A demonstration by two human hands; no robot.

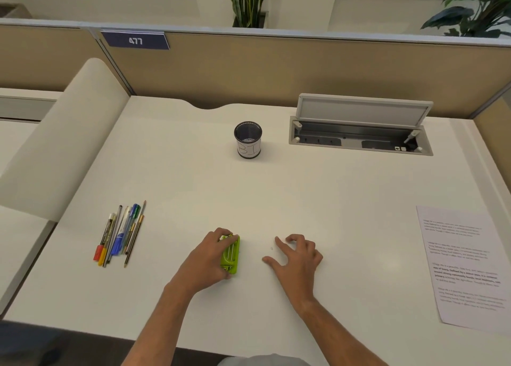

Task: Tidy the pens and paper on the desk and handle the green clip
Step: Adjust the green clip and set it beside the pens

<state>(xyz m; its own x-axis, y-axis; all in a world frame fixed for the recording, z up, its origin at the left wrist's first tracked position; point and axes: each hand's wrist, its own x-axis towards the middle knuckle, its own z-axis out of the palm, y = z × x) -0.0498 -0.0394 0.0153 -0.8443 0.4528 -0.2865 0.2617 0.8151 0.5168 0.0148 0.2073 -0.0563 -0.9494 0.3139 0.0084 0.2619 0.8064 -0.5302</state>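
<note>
The green clip (230, 256) lies on the white desk (276, 199) near the front middle. My left hand (206, 257) is wrapped around it, fingers over its far end and thumb at its near end. A little to the right, my right hand (297, 257) rests on the desk with fingers spread and nothing in it. Several pens and pencils (120, 235) lie side by side at the left. A printed sheet of paper (464, 263) lies at the desk's right edge. A black mesh pen cup (248, 139) with a white label stands upright at the back middle.
An open cable hatch (359, 136) with its lid raised sits at the back right. A beige partition wall (276, 69) runs behind the desk, with a blue sign marked 477. A cream divider panel (63, 139) borders the left side.
</note>
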